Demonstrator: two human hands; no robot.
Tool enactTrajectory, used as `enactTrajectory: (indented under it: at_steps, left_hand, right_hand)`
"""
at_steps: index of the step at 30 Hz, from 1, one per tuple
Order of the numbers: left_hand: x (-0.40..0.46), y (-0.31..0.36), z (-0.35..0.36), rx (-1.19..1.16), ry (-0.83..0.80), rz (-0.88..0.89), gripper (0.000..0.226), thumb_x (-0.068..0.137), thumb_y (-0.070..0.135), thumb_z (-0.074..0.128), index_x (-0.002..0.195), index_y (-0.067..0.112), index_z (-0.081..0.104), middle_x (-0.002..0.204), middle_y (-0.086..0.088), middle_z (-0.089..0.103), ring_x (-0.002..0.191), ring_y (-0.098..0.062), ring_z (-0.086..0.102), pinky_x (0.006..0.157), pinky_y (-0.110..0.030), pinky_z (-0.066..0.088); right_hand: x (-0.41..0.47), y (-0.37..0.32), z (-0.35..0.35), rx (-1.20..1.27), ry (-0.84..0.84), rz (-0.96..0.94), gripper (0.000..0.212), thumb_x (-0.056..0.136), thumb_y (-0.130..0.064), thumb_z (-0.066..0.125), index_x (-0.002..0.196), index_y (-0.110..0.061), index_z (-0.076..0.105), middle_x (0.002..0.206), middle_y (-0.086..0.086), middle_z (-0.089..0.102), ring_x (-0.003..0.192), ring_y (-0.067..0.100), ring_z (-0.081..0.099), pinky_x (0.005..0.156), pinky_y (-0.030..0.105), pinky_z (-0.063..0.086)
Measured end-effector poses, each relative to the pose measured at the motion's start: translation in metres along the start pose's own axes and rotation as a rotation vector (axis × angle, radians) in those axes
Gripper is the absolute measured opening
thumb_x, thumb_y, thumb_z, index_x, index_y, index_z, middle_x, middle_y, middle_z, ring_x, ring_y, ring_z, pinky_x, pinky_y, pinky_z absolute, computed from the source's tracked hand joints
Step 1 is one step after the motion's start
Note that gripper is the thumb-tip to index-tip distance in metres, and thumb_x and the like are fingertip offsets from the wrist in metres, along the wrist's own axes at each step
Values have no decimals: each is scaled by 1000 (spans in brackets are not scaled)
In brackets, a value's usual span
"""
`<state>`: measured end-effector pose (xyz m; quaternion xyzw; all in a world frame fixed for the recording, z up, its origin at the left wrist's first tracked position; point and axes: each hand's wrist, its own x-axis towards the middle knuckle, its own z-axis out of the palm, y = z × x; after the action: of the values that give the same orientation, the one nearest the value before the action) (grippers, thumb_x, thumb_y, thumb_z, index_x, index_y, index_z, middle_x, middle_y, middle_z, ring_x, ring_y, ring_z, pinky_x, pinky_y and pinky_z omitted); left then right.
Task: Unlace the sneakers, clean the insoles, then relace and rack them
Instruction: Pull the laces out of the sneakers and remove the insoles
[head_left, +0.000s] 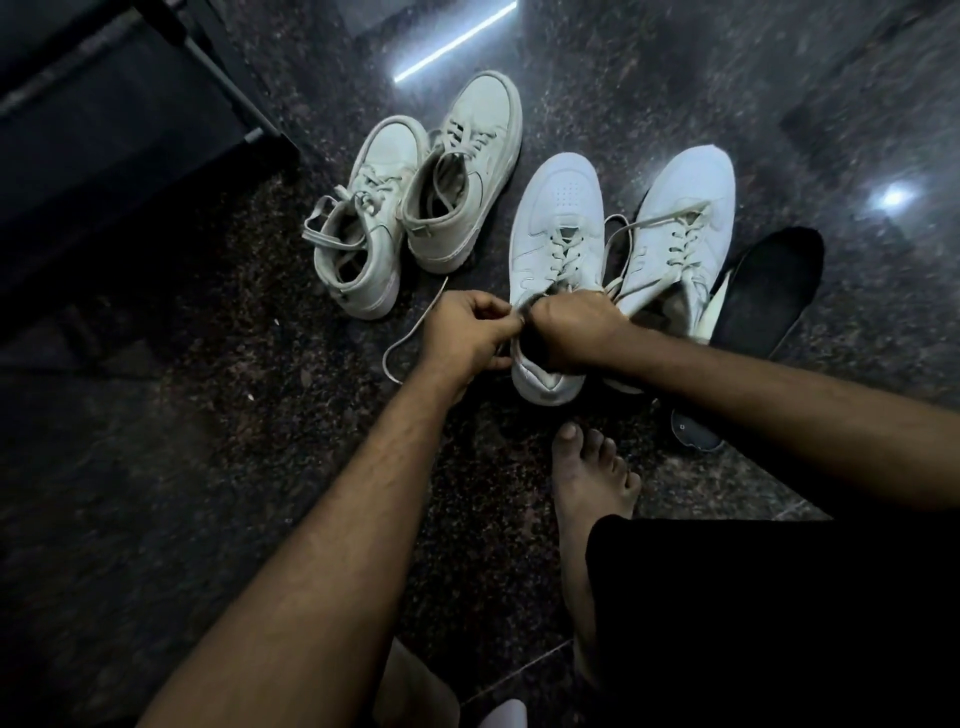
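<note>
Two pairs of sneakers stand on the dark floor. A white low sneaker (556, 228) sits in the middle, laced up to its collar. My left hand (467, 332) pinches its lace (410, 338) at the collar's left side, and the lace's loose end curls over the floor. My right hand (566, 332) is closed over the collar and the lace top. The second white sneaker (680, 228) stands to its right, laced. A black insole (769, 291) leans against that shoe's right side. A second dark insole (693, 434) pokes out under my right forearm.
A greyish high-top pair (415, 208) stands to the left, laces loose. A dark cabinet or rack (104, 130) fills the upper left. My bare foot (592, 478) rests just in front of the shoe. The polished floor shows light reflections.
</note>
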<state>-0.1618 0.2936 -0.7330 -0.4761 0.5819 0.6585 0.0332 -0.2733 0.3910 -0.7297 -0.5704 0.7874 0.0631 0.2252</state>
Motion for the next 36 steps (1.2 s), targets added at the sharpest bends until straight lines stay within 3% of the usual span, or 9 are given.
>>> enactTrajectory:
  at_steps: [3, 6, 13, 18, 22, 27, 29, 32, 36]
  left_hand:
    - [-8, -8, 0, 26, 24, -15, 21, 82, -6, 72, 78, 12, 63, 76, -9, 62, 64, -18, 62, 57, -34, 60]
    - [-14, -12, 1, -40, 28, -46, 22, 83, -9, 70, 80, 11, 62, 76, -7, 62, 61, -13, 61, 51, -26, 57]
    - [-19, -14, 3, -136, 9, -76, 20, 86, -8, 69, 82, 11, 63, 80, -9, 64, 67, -17, 63, 72, -37, 59]
    - [-25, -17, 3, -170, 21, -37, 18, 88, -7, 67, 84, 10, 64, 77, -7, 65, 65, -12, 63, 60, -25, 57]
    - [-24, -17, 6, -113, 73, 11, 20, 86, -7, 68, 79, 12, 65, 69, -5, 64, 54, -8, 58, 52, -22, 53]
    - [-25, -18, 5, -124, 63, 13, 17, 86, -8, 68, 83, 9, 66, 68, -6, 64, 50, -4, 58, 50, -21, 52]
    - [-25, -18, 4, -121, 63, 21, 16, 86, -7, 68, 84, 8, 67, 69, -6, 64, 51, -4, 58, 52, -21, 53]
    - [-24, -18, 5, -103, 73, 28, 16, 86, -6, 69, 83, 9, 66, 69, -4, 64, 52, -4, 58, 52, -22, 54]
    - [-24, -20, 7, -130, 66, 20, 17, 88, -5, 68, 83, 11, 64, 74, -5, 64, 58, -5, 61, 54, -21, 54]
  right_hand:
    - [4, -4, -2, 121, -94, 73, 35, 84, -47, 63, 90, -12, 62, 101, 13, 68, 96, 32, 65, 69, 31, 37]
    - [2, -9, 1, 183, -103, 168, 40, 81, -47, 69, 99, -12, 65, 109, 12, 67, 104, 29, 62, 77, 30, 32]
    - [-4, -15, 10, 253, -91, 272, 44, 84, -51, 64, 105, -13, 67, 111, 11, 68, 107, 30, 61, 88, 35, 38]
    - [-6, -10, 7, 295, -78, 220, 36, 83, -50, 65, 87, -14, 64, 96, 12, 69, 93, 32, 64, 70, 30, 37]
    - [-15, -3, 4, 353, -36, 169, 27, 79, -34, 70, 70, -14, 54, 72, 11, 61, 78, 34, 63, 60, 31, 37]
    - [-18, -5, 4, 314, -5, 151, 29, 83, -41, 67, 76, -14, 61, 85, 16, 68, 83, 35, 65, 66, 36, 47]
    - [-16, -7, 2, 248, -35, 154, 40, 86, -48, 64, 91, -9, 67, 96, 15, 69, 91, 33, 66, 73, 36, 50]
    - [-13, -8, 2, 100, -32, 137, 49, 90, -52, 58, 107, -7, 63, 109, 15, 68, 103, 33, 64, 86, 37, 47]
    - [-11, -9, 9, 67, -3, 167, 50, 89, -54, 58, 107, -7, 59, 111, 13, 68, 105, 30, 63, 92, 37, 40]
